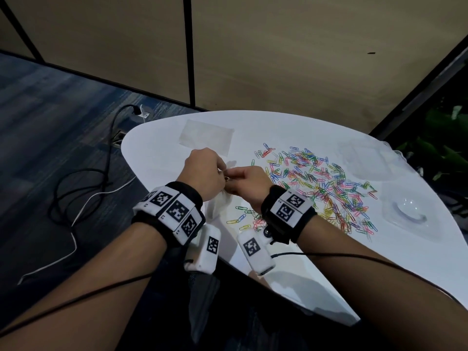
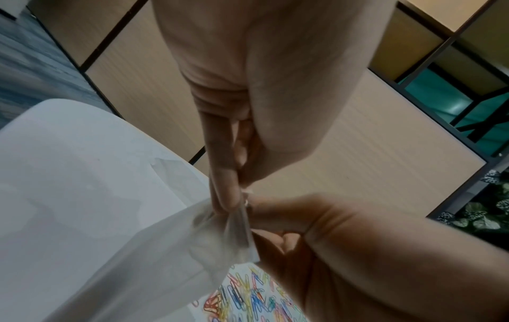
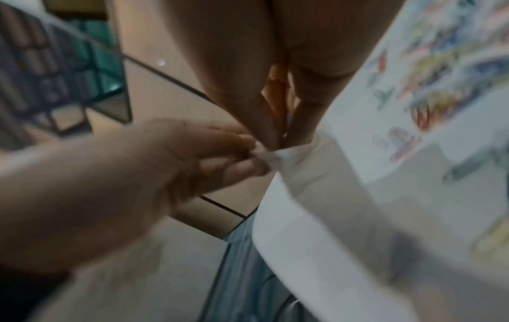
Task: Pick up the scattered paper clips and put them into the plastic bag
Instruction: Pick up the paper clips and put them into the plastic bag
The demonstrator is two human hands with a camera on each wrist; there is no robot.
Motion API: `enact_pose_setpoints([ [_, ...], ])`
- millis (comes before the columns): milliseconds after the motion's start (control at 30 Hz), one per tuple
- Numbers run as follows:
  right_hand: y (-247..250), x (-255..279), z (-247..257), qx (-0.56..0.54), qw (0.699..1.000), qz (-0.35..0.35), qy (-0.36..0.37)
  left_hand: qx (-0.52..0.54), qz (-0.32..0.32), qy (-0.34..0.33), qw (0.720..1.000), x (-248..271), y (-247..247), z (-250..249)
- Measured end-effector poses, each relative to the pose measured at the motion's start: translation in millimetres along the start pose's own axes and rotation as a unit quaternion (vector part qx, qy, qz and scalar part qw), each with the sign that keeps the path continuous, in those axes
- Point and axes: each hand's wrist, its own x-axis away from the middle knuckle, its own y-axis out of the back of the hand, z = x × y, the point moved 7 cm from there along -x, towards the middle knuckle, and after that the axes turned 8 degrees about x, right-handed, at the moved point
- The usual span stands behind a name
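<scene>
- your left hand (image 1: 203,173) and right hand (image 1: 247,184) meet over the tabletop (image 1: 162,158), both pinching the top edge of the plastic bag (image 2: 165,250) between thumb and fingertips.
- the bag hangs below your hands, thin, cloudy and limp; it looks light and slippery, so its two layers will likely cling together.
- judging by the grip, you are working the mouth open; take hold right at the rim, one layer per hand, and pull gently apart.
- the paper clips (image 1: 324,186) lie scattered to the right of your right hand, with a few strays (image 1: 240,219) just under its wrist.
- whether any clips are in the bag yet cannot be told.
- the clips are small, stiff, light and smooth; pinch a few at a time or gather a small heap, since they may tangle together.
- a flat clear sheet (image 1: 206,136) lies beyond your left hand.
</scene>
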Motion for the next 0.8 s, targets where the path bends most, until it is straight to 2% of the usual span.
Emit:
enact_pose_setpoints([
  [67,7.4,-0.6,3.0,0.121,0.991,-0.042,0.028,0.004,0.0,-0.002,1.0,0.0,0.1,-0.6],
  [167,7.4,3.2,19.3,0.281,0.952,-0.07,0.098,0.016,0.009,0.001,1.0,1.0,0.6,0.4],
  [233,-0.3,3.3,24.4,0.345,0.931,-0.023,0.12,0.007,0.015,0.0,1.0,1.8,1.1,0.4],
  [300,-3.3,-0.1,22.4,0.38,0.918,0.032,0.111,0.001,0.015,-0.001,1.0,1.9,2.4,0.3],
  [367,4.3,-3.6,25.9,0.33,0.937,0.042,0.105,0.0,0.008,-0.001,1.0,0.2,5.9,1.3],
  [433,19.3,-2.1,33.9,0.194,0.974,0.021,0.113,-0.001,-0.002,0.008,1.0,-2.1,12.1,4.6],
  [467,28.5,-0.6,35.9,0.138,0.983,0.002,0.12,0.002,-0.008,0.015,1.0,-3.4,16.2,7.0],
  [533,43.2,1.1,26.5,0.122,0.985,-0.035,0.117,0.009,-0.019,0.028,0.999,-5.5,24.3,11.3],
  [567,46.2,2.2,16.4,0.173,0.978,-0.043,0.109,0.012,-0.022,0.034,0.999,-6.3,27.5,12.8],
  [600,45.2,2.9,2.1,0.258,0.96,-0.034,0.103,0.015,-0.023,0.038,0.999,-6.3,29.3,13.7],
  [700,19.3,6.2,-55.6,0.497,0.86,0.078,0.084,0.007,-0.019,0.036,0.999,-6.0,29.3,12.6],
  [800,-11.7,12.8,-93.8,0.573,0.799,0.131,0.128,-0.003,-0.011,0.032,0.999,-6.0,27.9,12.5],
])
